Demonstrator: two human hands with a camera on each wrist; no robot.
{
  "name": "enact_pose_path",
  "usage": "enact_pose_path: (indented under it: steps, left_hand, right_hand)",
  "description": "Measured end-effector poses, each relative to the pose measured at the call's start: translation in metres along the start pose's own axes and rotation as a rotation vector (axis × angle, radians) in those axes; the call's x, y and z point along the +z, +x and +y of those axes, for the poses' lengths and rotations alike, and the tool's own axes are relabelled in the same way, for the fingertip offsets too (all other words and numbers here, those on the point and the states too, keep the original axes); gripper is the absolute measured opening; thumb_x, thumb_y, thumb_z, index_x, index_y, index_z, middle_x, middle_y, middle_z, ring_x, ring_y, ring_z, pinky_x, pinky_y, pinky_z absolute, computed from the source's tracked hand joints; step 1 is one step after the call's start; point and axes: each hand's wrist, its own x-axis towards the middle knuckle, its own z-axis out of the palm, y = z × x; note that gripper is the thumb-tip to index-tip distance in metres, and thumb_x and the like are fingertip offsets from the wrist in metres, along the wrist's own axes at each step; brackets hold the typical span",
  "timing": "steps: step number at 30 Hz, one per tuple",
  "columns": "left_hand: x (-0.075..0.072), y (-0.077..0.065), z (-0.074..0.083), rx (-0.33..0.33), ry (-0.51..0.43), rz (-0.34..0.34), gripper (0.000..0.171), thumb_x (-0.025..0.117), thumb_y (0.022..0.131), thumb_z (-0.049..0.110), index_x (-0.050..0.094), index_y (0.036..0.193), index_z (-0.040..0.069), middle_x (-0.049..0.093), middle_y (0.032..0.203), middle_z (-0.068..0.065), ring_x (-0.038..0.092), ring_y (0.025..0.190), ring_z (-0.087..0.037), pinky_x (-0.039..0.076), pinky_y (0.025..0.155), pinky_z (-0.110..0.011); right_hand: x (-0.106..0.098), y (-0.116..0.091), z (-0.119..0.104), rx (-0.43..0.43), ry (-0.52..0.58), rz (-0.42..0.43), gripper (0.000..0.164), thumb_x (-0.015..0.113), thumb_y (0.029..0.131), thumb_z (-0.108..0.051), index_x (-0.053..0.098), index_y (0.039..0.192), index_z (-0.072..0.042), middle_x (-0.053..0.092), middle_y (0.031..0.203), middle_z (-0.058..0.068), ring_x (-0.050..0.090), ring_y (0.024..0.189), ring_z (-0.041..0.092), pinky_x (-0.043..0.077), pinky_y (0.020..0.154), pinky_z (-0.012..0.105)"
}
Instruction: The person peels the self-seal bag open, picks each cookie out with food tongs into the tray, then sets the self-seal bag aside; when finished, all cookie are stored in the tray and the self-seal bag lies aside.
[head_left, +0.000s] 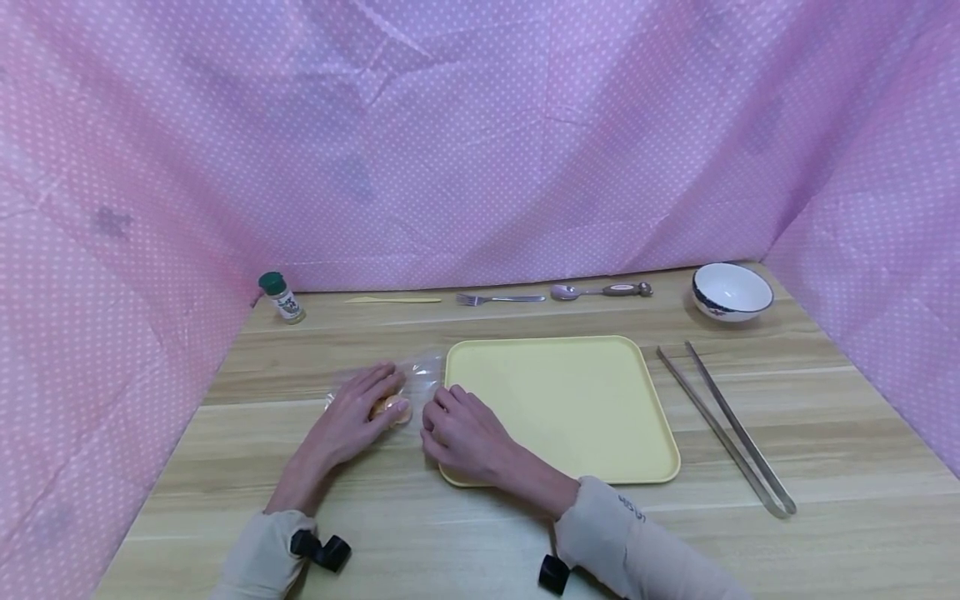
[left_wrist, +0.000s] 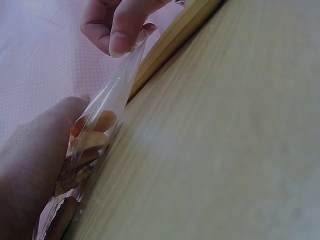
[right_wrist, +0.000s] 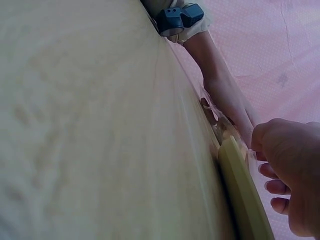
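A clear plastic bag (head_left: 423, 375) lies on the table just left of the pale yellow tray (head_left: 562, 408). Brownish-orange food pieces (left_wrist: 92, 140) show through the plastic in the left wrist view; their exact kind is unclear. My left hand (head_left: 348, 421) rests on the bag, fingers extended over the pieces and thumb beside them. With thumb and fingertips my right hand (head_left: 468, 433) pinches the bag's right end over the tray's left edge. That end is drawn up taut in the left wrist view. The left hand covers part of the bag.
Metal tongs (head_left: 731, 433) lie right of the tray, below a white bowl (head_left: 732, 289). Along the back are a spoon (head_left: 600, 291), a fork (head_left: 498, 298), a yellow knife (head_left: 393, 300) and a green-capped jar (head_left: 282, 297). Pink dotted cloth (head_left: 480, 150) encloses the table.
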Motion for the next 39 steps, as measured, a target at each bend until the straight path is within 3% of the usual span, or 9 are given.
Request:
enact_pose_path:
  steps: [9,25,39]
  left_hand:
    - [0.001,0.0,0.0,-0.002,-0.015,-0.009,0.057,0.058,0.105,0.043,0.056,0.149,0.007,0.043,0.159,-0.019,0.036,0.147,-0.041,0.027,0.118,-0.062]
    - [-0.002,0.001,-0.001,0.02,-0.013,-0.001,0.055,0.059,0.105,0.04,0.056,0.148,0.005,0.043,0.159,-0.02,0.036,0.147,-0.041,0.027,0.118,-0.061]
    - [-0.002,0.0,0.0,0.019,-0.009,-0.008,0.054,0.058,0.105,0.04,0.057,0.147,0.006,0.044,0.158,-0.02,0.037,0.147,-0.042,0.027,0.118,-0.062]
  right_hand:
    - [0.0,-0.003,0.002,0.031,0.028,-0.002,0.014,0.068,0.095,-0.019,0.061,0.084,-0.015,0.052,0.084,-0.004,0.046,0.078,0.015,0.038,0.065,0.022]
    - [-0.004,-0.011,0.01,0.099,0.197,0.013,0.009,0.069,0.096,-0.014,0.063,0.089,-0.014,0.056,0.088,-0.004,0.049,0.082,0.016,0.043,0.071,0.025]
    - [-0.007,-0.02,0.015,0.169,0.227,0.016,0.01,0.07,0.094,-0.012,0.063,0.087,-0.014,0.055,0.086,-0.005,0.048,0.08,0.014,0.044,0.069,0.025]
